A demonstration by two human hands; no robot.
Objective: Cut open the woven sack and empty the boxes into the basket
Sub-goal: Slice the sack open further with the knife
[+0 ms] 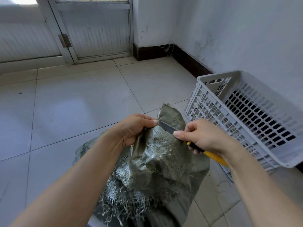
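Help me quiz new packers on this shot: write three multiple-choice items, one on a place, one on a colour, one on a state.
1. Where does the basket stand relative to the sack? A. left B. right C. on top
2. The end of the knife handle is: A. red B. green C. yellow
3. The right hand is: A. open and idle B. gripping the knife C. holding a box

Answers: B, the basket stands right of the sack; C, yellow shows below the hand; B, fingers curl round the handle with the blade on the sack.
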